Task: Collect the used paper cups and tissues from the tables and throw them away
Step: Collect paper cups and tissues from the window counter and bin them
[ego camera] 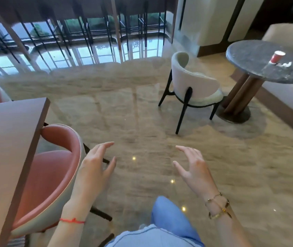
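In the head view, both hands were held out low in front of the body over bare floor. The left hand (95, 163) had its fingers spread and loosely curled, holding nothing; the right hand (191, 166) was the same, fingers apart and empty. A knee in blue denim showed below and between them, which suggested a stride in progress.

The task's things lay well ahead of the right hand and off to its right: a red cup (277, 57) stood on the round table (249, 56), and a white tissue (283, 64), crumpled as far as could be told, lay just beside the cup on its nearer side. A white chair (193, 84) stood between the hands and that table, slightly left of the direct line. Close beside the left hand were a pink chair (53, 168) and the corner of a brown table (13, 139), whose visible top carried nothing to collect.

The step in hand seemed to be the approach. To do it well, the person would have passed to the right of the white chair rather than squeezing by its legs, and come right up to the round table before reaching. One hand could have taken the cup around its wall, kept upright in case liquid remained, while the other pinched up the tissue.
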`<move>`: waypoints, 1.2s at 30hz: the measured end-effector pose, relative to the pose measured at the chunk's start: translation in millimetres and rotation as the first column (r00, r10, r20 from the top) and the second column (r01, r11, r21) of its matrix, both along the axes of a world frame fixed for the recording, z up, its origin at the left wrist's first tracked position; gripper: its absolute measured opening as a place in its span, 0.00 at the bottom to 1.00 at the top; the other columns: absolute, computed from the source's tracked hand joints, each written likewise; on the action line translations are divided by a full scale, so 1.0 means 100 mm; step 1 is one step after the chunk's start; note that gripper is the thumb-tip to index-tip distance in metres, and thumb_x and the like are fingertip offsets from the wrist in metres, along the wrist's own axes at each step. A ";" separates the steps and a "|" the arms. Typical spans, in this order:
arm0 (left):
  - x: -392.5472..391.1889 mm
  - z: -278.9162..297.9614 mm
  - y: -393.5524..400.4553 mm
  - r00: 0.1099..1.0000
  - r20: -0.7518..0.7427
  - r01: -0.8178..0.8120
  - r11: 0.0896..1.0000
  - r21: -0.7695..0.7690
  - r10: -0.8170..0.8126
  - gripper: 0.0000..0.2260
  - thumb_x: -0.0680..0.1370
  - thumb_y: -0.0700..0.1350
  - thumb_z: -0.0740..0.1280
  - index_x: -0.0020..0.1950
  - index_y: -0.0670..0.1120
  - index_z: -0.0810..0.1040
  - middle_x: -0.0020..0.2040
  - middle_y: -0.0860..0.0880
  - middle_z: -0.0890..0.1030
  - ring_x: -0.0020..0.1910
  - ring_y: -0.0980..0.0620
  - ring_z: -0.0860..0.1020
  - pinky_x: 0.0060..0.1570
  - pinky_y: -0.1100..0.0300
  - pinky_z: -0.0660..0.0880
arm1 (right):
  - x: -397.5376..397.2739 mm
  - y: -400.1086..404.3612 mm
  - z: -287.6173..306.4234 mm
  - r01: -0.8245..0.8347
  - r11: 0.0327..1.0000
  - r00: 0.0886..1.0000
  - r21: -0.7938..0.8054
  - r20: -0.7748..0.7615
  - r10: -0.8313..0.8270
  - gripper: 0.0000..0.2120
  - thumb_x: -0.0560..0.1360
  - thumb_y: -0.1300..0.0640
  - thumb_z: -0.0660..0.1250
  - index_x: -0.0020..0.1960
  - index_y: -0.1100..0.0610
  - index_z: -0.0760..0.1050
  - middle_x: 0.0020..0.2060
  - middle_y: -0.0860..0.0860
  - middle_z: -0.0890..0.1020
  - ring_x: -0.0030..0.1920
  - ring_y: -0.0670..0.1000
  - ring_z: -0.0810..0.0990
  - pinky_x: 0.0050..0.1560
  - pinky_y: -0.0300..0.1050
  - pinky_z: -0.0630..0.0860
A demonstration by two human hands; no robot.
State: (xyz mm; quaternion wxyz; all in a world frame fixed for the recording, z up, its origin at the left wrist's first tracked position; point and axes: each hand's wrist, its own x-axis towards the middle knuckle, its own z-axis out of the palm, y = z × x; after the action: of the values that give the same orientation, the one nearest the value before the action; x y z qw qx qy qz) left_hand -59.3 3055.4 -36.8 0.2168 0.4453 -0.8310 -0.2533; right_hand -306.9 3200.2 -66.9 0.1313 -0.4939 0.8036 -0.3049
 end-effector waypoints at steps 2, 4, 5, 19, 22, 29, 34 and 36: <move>-0.23 -0.06 -0.38 1.000 0.009 0.008 1.000 0.013 -0.008 0.21 0.75 0.43 0.71 0.67 0.47 0.74 0.63 0.50 0.77 0.64 0.52 0.75 0.64 0.55 0.72 | -0.23 -0.32 -0.07 0.017 1.000 1.000 0.011 0.002 -0.017 0.21 0.74 0.53 0.69 0.67 0.52 0.71 0.60 0.45 0.75 0.65 0.44 0.67 0.67 0.37 0.61; -0.47 -0.14 -0.76 1.000 0.013 0.010 1.000 0.016 -0.010 0.20 0.75 0.42 0.71 0.67 0.46 0.74 0.62 0.50 0.78 0.63 0.51 0.75 0.63 0.55 0.72 | -0.48 -0.68 -0.15 0.029 1.000 1.000 0.011 0.004 -0.029 0.21 0.74 0.53 0.68 0.66 0.51 0.71 0.60 0.44 0.75 0.65 0.44 0.67 0.67 0.37 0.61; -0.60 -0.18 -0.96 1.000 0.014 0.010 1.000 0.015 -0.010 0.20 0.74 0.42 0.72 0.66 0.46 0.75 0.61 0.49 0.78 0.62 0.50 0.76 0.63 0.55 0.72 | -0.62 -0.88 -0.18 0.030 0.999 1.000 0.013 0.004 -0.031 0.21 0.74 0.53 0.68 0.66 0.51 0.71 0.60 0.44 0.75 0.65 0.44 0.67 0.67 0.37 0.61; -2.50 -0.07 -3.92 0.987 -0.067 -0.146 0.988 -0.051 0.143 0.17 0.74 0.41 0.72 0.63 0.45 0.77 0.57 0.49 0.80 0.57 0.49 0.78 0.59 0.55 0.73 | -2.78 -4.24 0.13 -0.104 0.995 0.994 -0.002 -0.046 0.104 0.20 0.75 0.53 0.68 0.66 0.53 0.72 0.61 0.47 0.76 0.66 0.47 0.68 0.69 0.43 0.63; -2.71 -0.12 -4.46 0.979 -0.066 -0.197 0.980 -0.042 0.194 0.17 0.74 0.41 0.72 0.63 0.47 0.77 0.56 0.51 0.79 0.57 0.51 0.78 0.58 0.59 0.71 | -3.06 -4.89 0.12 -0.142 0.990 0.989 -0.006 -0.035 0.141 0.21 0.75 0.52 0.68 0.67 0.52 0.71 0.61 0.45 0.75 0.66 0.45 0.67 0.69 0.40 0.62; -3.31 -0.33 -5.94 0.982 -0.036 -0.188 0.982 -0.033 0.187 0.17 0.73 0.40 0.72 0.62 0.46 0.77 0.56 0.50 0.79 0.57 0.50 0.78 0.57 0.61 0.71 | -3.67 -6.34 -0.10 -0.143 0.990 0.990 -0.004 -0.013 0.143 0.20 0.74 0.53 0.69 0.65 0.52 0.72 0.59 0.45 0.76 0.64 0.46 0.69 0.66 0.37 0.61; -3.83 -0.27 -7.26 0.987 -0.054 -0.157 0.986 -0.048 0.154 0.17 0.74 0.42 0.71 0.63 0.48 0.76 0.57 0.53 0.79 0.56 0.53 0.77 0.56 0.65 0.69 | -4.16 -7.59 -0.09 -0.114 0.993 0.993 -0.021 -0.022 0.113 0.21 0.74 0.53 0.69 0.66 0.52 0.72 0.60 0.46 0.76 0.65 0.46 0.69 0.65 0.37 0.61; -4.07 -0.20 -7.81 0.989 -0.053 -0.142 0.988 -0.066 0.138 0.17 0.74 0.41 0.72 0.63 0.47 0.77 0.57 0.51 0.79 0.56 0.52 0.78 0.57 0.64 0.70 | -4.35 -8.11 -0.03 -0.113 0.993 0.993 -0.029 -0.025 0.113 0.21 0.75 0.52 0.68 0.66 0.52 0.71 0.61 0.46 0.76 0.65 0.45 0.69 0.66 0.37 0.62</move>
State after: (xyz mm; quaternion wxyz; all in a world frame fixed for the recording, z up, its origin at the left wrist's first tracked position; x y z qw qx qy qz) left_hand -466.0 2274.7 -56.6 0.2694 0.4885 -0.8005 -0.2192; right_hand -742.3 2389.2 -70.4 0.1315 -0.5441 0.7712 -0.3032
